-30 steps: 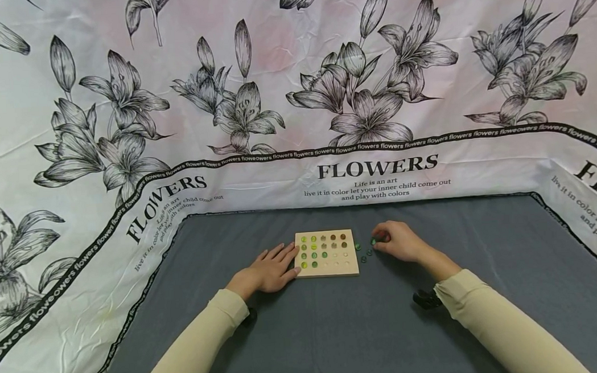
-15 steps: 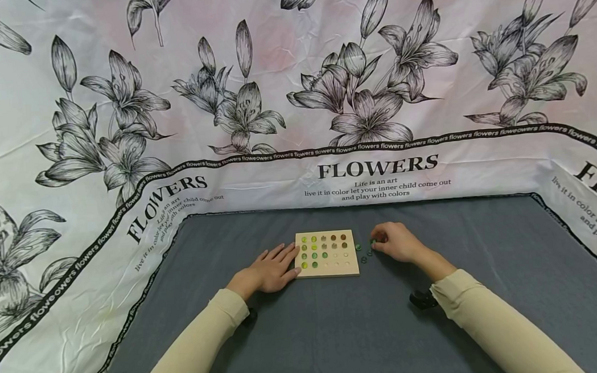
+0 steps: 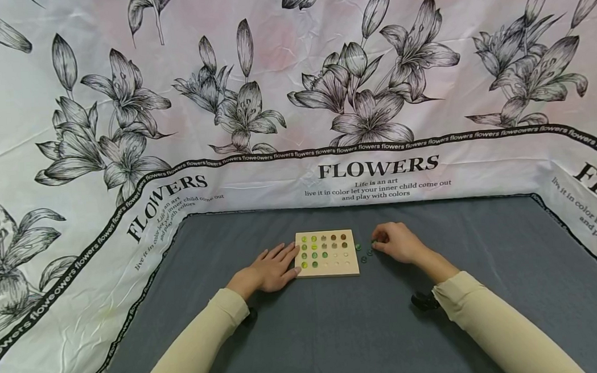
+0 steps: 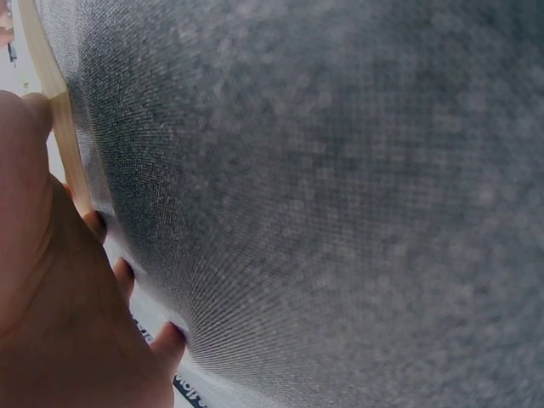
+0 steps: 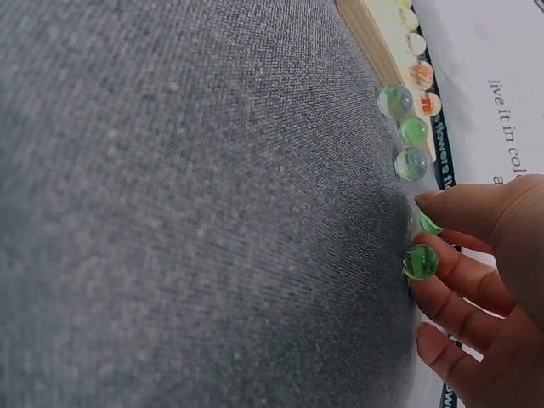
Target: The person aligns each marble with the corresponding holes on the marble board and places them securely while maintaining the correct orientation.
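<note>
A pale wooden board (image 3: 333,271) with rows of round hollows lies on the grey cloth. Yellow-green, green, clear and brownish-orange glass marbles fill many hollows; several at the near right hold none. My left hand (image 3: 269,271) rests flat at the board's left side, fingers spread, fingertips and thumb touching its edge. Right of the board, my right hand (image 3: 396,242) pinches a green marble (image 5: 431,223) between thumb and index finger. Another green marble (image 5: 421,262) sits against its fingers; whether it is held is unclear. Loose marbles (image 5: 410,163) lie between that hand and the board.
Grey cloth (image 3: 333,332) covers the table. Behind it hangs a white and pink curtain (image 3: 257,183) printed with lilies and lettering. A dark object (image 3: 425,301) shows at the right wrist, by the sleeve cuff.
My right hand has shifted very slightly and stays beside the loose marbles. The left hand and the board have not moved.
</note>
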Tool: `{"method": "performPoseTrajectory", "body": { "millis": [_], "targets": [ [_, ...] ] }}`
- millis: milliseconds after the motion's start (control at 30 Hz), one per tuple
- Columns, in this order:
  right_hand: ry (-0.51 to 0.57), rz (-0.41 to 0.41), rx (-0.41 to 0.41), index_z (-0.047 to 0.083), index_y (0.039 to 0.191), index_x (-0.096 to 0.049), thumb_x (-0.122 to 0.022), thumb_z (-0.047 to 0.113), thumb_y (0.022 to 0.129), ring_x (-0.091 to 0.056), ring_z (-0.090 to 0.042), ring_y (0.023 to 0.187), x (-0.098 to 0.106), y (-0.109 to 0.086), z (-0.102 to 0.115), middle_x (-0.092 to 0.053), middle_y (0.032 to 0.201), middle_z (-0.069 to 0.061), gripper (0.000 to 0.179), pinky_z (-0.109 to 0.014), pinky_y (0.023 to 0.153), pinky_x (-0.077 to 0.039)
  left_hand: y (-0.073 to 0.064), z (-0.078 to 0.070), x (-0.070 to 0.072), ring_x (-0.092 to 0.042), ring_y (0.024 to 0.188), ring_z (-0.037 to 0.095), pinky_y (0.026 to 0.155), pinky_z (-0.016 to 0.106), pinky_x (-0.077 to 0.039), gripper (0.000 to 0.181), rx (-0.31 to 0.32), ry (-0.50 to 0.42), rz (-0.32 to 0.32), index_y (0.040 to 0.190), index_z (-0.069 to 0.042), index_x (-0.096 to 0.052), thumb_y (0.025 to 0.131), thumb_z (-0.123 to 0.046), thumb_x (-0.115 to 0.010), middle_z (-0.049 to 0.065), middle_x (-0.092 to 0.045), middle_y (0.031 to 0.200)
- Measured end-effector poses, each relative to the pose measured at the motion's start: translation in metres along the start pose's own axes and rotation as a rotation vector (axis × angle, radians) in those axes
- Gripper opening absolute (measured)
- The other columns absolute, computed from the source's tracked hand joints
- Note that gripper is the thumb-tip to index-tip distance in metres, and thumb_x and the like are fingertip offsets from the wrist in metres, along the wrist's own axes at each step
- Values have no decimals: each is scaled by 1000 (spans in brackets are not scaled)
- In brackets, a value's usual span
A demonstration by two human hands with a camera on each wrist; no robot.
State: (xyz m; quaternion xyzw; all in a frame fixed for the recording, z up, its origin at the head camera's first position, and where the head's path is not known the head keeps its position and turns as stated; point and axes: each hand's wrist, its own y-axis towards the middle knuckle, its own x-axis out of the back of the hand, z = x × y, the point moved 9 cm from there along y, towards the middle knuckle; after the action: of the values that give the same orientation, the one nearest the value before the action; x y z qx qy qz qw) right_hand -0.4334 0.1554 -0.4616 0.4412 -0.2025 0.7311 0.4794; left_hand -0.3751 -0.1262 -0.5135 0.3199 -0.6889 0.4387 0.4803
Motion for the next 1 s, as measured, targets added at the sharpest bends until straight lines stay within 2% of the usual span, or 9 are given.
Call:
{"method": "performPoseTrajectory", "body": {
  "millis": [1000],
  "targets": [
    [23, -24, 89, 2, 99, -73, -75, 5, 92, -60, -14, 73, 16, -17, 20, -68, 82, -1, 8, -34, 65, -49, 2, -1, 1, -6, 159, 22, 125, 56, -10, 67, 7, -6, 0, 167, -26, -10, 110, -57, -26, -6, -5, 173]
  ]
}}
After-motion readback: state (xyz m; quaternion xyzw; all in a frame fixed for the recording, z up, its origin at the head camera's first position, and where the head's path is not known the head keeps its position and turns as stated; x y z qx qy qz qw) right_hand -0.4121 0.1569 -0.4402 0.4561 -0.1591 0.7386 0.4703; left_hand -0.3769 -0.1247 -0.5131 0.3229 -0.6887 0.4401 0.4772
